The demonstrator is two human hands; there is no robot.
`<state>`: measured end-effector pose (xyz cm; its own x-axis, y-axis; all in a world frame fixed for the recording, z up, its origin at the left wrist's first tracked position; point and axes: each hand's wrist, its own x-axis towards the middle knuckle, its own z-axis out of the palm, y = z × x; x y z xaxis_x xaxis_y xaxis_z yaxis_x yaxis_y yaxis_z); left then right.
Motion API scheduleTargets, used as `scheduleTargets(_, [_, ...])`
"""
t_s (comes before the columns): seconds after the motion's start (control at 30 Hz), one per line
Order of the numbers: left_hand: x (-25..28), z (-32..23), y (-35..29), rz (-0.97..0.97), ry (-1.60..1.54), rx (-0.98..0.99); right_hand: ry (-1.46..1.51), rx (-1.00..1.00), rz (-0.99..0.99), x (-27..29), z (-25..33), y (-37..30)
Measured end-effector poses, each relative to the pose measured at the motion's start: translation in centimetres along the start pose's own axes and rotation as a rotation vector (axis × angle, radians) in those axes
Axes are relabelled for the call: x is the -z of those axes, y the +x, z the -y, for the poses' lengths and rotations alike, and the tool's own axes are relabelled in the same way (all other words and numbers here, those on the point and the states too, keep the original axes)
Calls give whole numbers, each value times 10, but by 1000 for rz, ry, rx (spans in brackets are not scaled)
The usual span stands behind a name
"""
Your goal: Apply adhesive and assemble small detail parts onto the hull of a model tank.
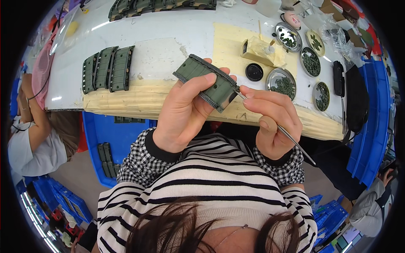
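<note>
My left hand (179,111) is closed on a green plastic piece with ridged dark edges and a camouflage patch (221,89), its thumb lying across the top face. The piece is held tilted above the table's near edge. My right hand (276,111) pinches a thin metal pick-like tool (296,144), whose back end points down and to the right. Its front end meets the right edge of the green piece, by my right fingertips. Whether a small part sits at that tip is too small to tell. Something tan covers my right thumb's tip.
Round metal dishes (281,82) of small green parts stand at right, near a black round lid (254,72) and a paper-wrapped block (263,51). Similar green pieces (109,68) lie at left, more (162,6) at the back. A blue bin (95,130) sits below the table.
</note>
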<state>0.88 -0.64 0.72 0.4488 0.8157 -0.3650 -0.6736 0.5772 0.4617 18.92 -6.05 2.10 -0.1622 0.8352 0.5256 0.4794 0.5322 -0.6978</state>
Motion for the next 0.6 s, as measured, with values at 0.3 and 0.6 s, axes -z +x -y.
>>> scheduleTargets(0.3, [-2,3,-3,13,-9,8,-50,5,20,6,12,0])
scheduleTargets(0.6, [2,6,-2,40,-33,18,-54,27,-4,4,10,-4])
